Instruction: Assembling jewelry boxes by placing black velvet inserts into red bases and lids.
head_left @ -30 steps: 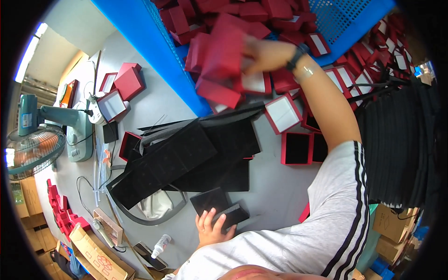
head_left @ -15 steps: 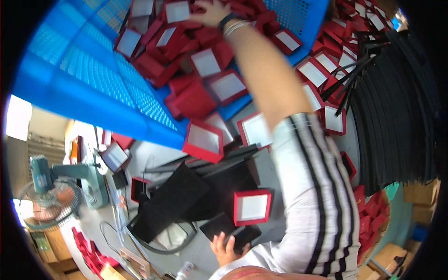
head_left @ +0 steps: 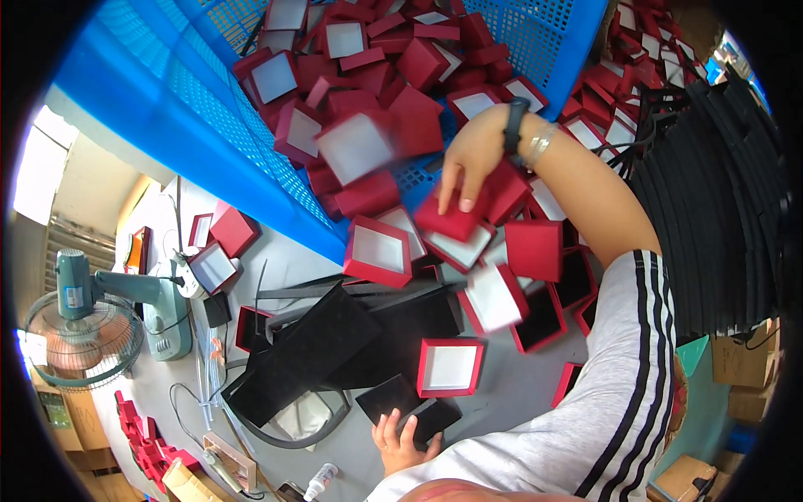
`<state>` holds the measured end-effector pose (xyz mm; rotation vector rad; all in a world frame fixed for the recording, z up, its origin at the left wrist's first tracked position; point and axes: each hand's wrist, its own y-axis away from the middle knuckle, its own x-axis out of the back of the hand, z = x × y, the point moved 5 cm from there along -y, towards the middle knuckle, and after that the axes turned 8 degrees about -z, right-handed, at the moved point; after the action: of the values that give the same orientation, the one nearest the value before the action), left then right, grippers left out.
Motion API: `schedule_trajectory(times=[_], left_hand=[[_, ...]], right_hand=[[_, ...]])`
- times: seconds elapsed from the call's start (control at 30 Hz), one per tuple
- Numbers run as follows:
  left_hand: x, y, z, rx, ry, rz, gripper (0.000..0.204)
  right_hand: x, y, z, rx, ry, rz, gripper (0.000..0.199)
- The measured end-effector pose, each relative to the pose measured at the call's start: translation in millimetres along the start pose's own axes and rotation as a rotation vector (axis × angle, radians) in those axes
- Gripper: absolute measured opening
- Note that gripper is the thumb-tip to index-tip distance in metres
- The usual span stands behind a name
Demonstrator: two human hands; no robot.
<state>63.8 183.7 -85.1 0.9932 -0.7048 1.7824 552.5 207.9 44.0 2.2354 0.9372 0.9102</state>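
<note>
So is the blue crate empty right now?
No, the blue crate is heaped with red boxes, many showing white linings.

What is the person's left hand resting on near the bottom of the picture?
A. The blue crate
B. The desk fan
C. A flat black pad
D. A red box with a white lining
C: the left hand lies with its fingers on a flat black pad on the grey table, apart from the red boxes.
</note>
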Motion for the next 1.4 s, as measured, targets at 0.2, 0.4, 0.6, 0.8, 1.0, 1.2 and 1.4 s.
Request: schedule_trajectory(times=[0.2,0.4,0.6,0.8,1.0,1.2,1.4], left_hand=[[4.3,2.9,10.8,0.014,-0.008,0.020,0.075],[-34.0,17.8,-24.1,-0.203,-0.116,0.232,0.077],[4.3,-0.4,14.0,0.010,-0.009,0.035,0.072],[8.4,-12.0,13.4,-0.086,0.085,0.019,0.064],[13.3,-4.4,13.6,-0.124,0.118,0.083,0.066],[20.0,0.7,11.2,-0.162,0.159,0.229,0.059],[40.6,37.0,8.6,-0.177,0.141,0.373,0.040]], right_hand=[[121.7,51.2,-21.8,0.148,0.127,1.257,0.040],[174.2,-82.5,70.5,-0.160,-0.193,1.314,0.085],[98.3,-36.3,4.7,0.183,0.171,1.007,0.057],[-29.5,14.5,-13.6,-0.014,0.375,1.057,0.042],[-140.3,20.0,-84.4,-0.122,0.527,0.805,0.030],[-223.4,19.0,-125.9,-0.117,0.097,0.916,0.019],[-299.1,51.6,-149.1,-0.296,0.204,1.555,0.018]])
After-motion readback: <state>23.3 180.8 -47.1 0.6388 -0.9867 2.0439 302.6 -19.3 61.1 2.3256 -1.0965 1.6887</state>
